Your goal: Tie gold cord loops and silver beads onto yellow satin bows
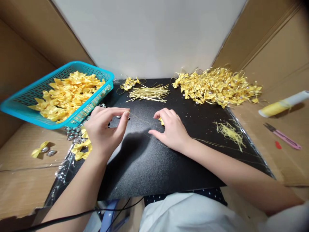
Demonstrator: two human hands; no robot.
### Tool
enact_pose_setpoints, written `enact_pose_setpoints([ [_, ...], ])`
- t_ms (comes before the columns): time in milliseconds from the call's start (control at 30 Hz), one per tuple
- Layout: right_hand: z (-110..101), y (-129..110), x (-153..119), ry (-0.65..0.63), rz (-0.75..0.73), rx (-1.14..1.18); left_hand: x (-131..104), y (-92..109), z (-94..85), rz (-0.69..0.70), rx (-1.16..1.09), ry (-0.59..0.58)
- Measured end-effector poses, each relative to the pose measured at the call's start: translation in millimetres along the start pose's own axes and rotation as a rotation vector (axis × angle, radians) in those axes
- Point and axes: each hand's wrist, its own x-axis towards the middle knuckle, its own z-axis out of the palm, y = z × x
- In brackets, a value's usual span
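Pinching thread (140, 118), left hand (102, 130), yellow piece (161, 121) mostly hidden behind right hand (172, 130)

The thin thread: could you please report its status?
Left hand pinching thin thread. Right hand curled at yellow bow, grip unclear. Loose bows close to left hand.

A basket (89, 104) of bows (72, 91) sits over the left edge of a board (135, 177), beads (75, 133) along its near side. At the board's back lies a bundle of ties (148, 93), a bow cluster (130, 83) to its left, a heap of bows (214, 87) to its right. Clippings (230, 132) lie before the heap; right of the board, a roll (280, 106) lies behind a cutter (283, 137).
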Motion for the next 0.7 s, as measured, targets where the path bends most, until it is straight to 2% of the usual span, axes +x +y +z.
enact_pose_setpoints([
  [133, 1, -5, 4, -0.179, 0.099, 0.267, 1, 0, -1.3, -0.007, 0.011, 0.001],
  [200, -6, -4, 1, -0.265, 0.117, 0.443, 1, 0, -1.4, -0.006, 0.014, 0.000],
  [333, -28, 11, -5, -0.360, 0.143, 0.701, 1, 0, -0.3, 0.009, -0.001, -0.003],
  [533, -65, 43, -16, -0.423, 0.312, 0.708, 0, -2, -0.4, -0.012, 0.003, 0.009],
  [700, -87, 56, -34, -0.441, 0.408, 0.648, 1, -3, -0.4, 0.007, 0.000, 0.033],
])
